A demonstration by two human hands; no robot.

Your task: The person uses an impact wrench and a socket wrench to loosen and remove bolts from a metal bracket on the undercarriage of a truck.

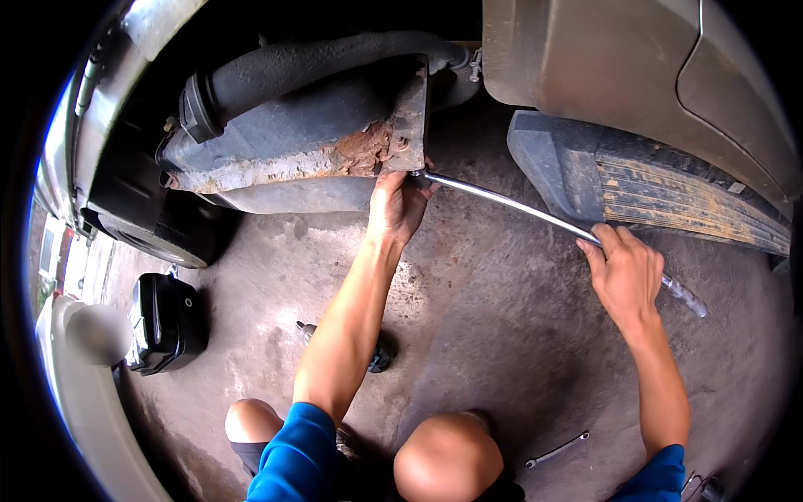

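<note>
My right hand (624,270) grips a long chrome socket-wrench handle (521,206) near its outer end, where the grip section looks clear or worn. The bar slopes up and left to its drive head, beneath a rusty metal bracket (411,119). Around that head, at the bracket's lower edge, curls my left hand (398,207), steadying it with the fingers partly hidden. A bolt (399,143) shows on the bracket face. Left of it extends a dark tank (282,135) with flaking, rusted metal along its lower edge, and a thick black hose (326,56) runs above.
A ribbed side step (684,194) juts out below the vehicle's body panel (602,56). On the concrete floor (489,314) lie a combination wrench (557,449) and a power driver (381,357), partly behind my left forearm. A black case (166,323) stands near a tyre (150,232).
</note>
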